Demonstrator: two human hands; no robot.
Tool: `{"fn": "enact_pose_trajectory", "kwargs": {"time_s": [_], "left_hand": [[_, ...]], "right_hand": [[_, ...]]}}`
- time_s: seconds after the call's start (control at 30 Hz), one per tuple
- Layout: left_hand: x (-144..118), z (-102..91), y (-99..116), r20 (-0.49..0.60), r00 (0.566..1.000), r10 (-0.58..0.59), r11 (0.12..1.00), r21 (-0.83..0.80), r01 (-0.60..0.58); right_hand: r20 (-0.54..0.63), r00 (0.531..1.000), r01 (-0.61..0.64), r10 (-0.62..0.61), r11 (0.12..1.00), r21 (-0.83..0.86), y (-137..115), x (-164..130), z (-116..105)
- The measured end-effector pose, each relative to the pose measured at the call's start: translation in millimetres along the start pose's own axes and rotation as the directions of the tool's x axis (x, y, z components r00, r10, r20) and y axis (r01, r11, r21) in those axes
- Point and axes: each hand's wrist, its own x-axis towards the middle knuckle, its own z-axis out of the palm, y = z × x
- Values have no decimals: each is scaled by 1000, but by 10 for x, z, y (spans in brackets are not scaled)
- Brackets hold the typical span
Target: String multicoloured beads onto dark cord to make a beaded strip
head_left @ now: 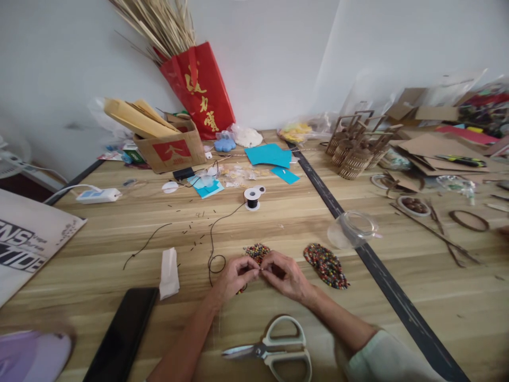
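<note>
My left hand (240, 277) and my right hand (287, 274) meet above the wooden table, fingertips pinched together. A tiny pale speck shows between the fingertips, too small to name. Just behind them lies a small pile of multicoloured beads (256, 251), partly covered by the fingers. A few more beads (240, 291) peek out below my left hand. Black cord (211, 239) runs from a white spool (252, 199) and loops beside my left wrist; its end is hidden. To the right of my right hand is a larger patch of beads (326, 266).
Scissors (274, 350) lie partly open in front of me, beside a black phone (121, 334) and folded tissue (169, 273). A clear plastic container (353, 229) stands right, near a dark strip (382, 270). Small baskets (353, 154), a cardboard box (170, 151) and a red bag (202, 90) sit behind.
</note>
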Motion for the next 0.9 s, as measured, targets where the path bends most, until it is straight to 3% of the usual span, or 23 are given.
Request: {"fn": "enact_pose_trajectory", "kwargs": {"time_s": [0.63,0.9], "left_hand": [[36,-3,-25,-38,997,-60,991,-119,56],[18,7,-2,-14,999,-39,997,-73,38]], "right_hand": [[-2,1000,16,-16,1000,4,-55,22,-12],[11,1000,-12,12,1000,9,-35,4,-4]]}}
